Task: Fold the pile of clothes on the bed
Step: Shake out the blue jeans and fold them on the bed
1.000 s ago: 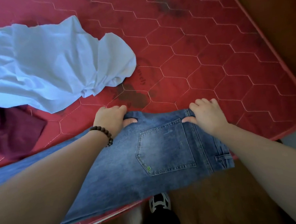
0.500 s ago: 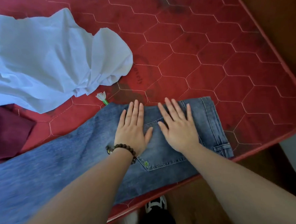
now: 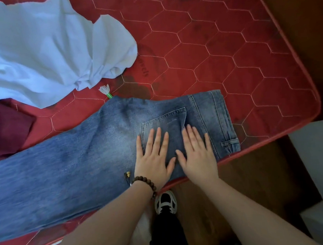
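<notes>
Jeans (image 3: pixel 87 160) flat along near edge of red mattress (image 3: pixel 218 50), waist end at 3 o'clock, legs running off toward 9 o'clock and out of view. Back pocket (image 3: pixel 162 126) facing up, belt loop (image 3: pixel 230 144) at waist corner by mattress edge.

Left hand (image 3: pixel 153 160) palm down on jeans, fingers straight and spread, fingertips on lower part of pocket; gripping nothing. Bead bracelet (image 3: pixel 145 183) on left wrist. Right hand (image 3: pixel 198 156) just beside at 3 o'clock of left, also palm down, fingers straight, slightly blurred, pressing denim between pocket and waistband; holding nothing. Thumbs nearly touching.

Light blue garment (image 3: pixel 46 47) crumpled at 10 o'clock of jeans, apart from them. Dark red garment (image 3: pixel 5 128) at 9 o'clock edge, just above jeans leg, partly cut off. Small green stick with white tassel (image 3: pixel 105 90) on mattress at jeans' top edge, 12 o'clock of thigh area.

Black-and-white shoe (image 3: pixel 165 201) on wooden floor (image 3: pixel 253 173) at 6 o'clock, below hands.
</notes>
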